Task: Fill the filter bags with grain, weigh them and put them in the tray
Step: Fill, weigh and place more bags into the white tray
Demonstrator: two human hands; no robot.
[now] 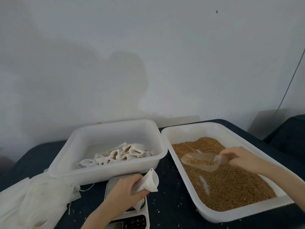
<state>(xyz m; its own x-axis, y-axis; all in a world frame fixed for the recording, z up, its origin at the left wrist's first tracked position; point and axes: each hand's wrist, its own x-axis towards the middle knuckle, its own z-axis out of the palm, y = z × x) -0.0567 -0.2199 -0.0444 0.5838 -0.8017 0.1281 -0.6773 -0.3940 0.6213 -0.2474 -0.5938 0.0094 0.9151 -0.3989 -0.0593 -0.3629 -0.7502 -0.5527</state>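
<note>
So this one's the filling step: the small white mesh filter bag [149, 181] sits in the person's left hand [127, 190], fingers curled round its lower half, mouth propped open and tipped toward the right, held just above the white-and-steel digital kitchen scale [127, 217]. Over on the right, the right hand [242, 158] pinches the handle of a clear plastic scoop [199, 161] that's got a small load of golden-brown grain [231, 184] in it, hovering over the big white plastic grain tray [244, 214]. Looks like the next move is bringing that scoop across to the bag mouth and tipping slowly, since stray kernels already dot the dark blue tablecloth [173, 205]. Filled bags [118, 154] are piled in the deeper white bin [105, 171] behind, with the empty bags [34, 199] stacked far left.
</note>
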